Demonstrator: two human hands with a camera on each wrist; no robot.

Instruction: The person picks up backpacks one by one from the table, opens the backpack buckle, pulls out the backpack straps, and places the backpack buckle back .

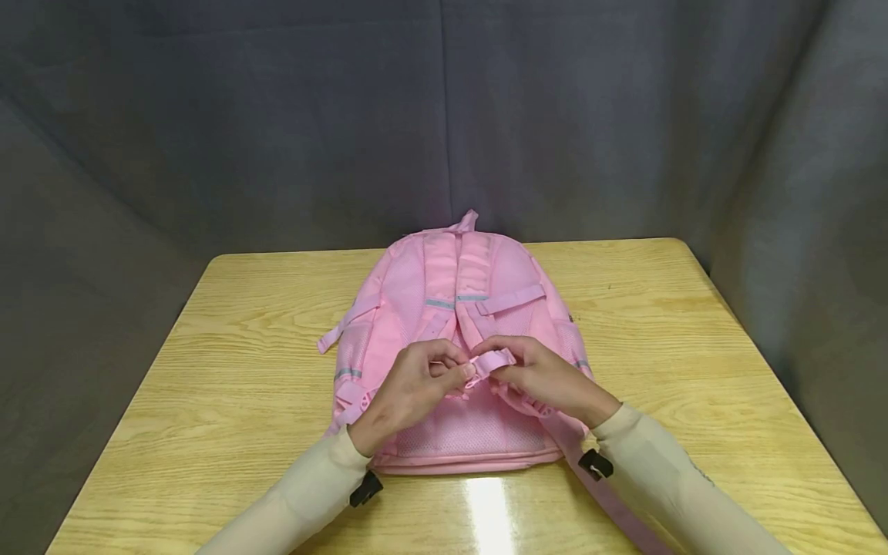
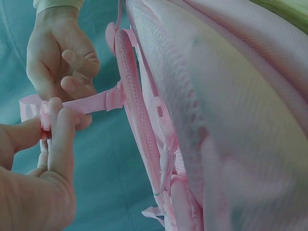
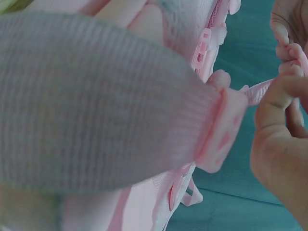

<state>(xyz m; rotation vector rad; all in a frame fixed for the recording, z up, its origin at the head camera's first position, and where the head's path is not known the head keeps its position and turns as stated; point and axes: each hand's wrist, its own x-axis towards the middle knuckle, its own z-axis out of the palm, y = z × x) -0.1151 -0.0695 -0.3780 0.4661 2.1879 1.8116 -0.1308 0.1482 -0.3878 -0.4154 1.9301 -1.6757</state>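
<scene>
A pink backpack (image 1: 461,441) lies with its shoulder straps facing up. Over its lower middle, my left hand (image 1: 416,385) pinches a small pink plastic buckle (image 2: 45,118) between thumb and fingers. Pink webbing strap (image 1: 494,361) runs from the buckle toward my right hand (image 1: 548,379), whose curled fingers hold it. In the left wrist view, the webbing (image 2: 89,104) stretches from the backpack's shoulder strap (image 2: 130,72) to the buckle, leaving a loop on the far side. Both hands are close together, and the fingers partly hide the buckle.
The wooden table (image 1: 229,370) extends around the backpack, with a dark grey curtain (image 1: 312,131) behind it. A loose pink strap (image 1: 613,505) trails over the front edge beside the right forearm. Another side strap (image 1: 336,331) sticks out left. Close to the right wrist camera hangs a wide strap (image 3: 106,106).
</scene>
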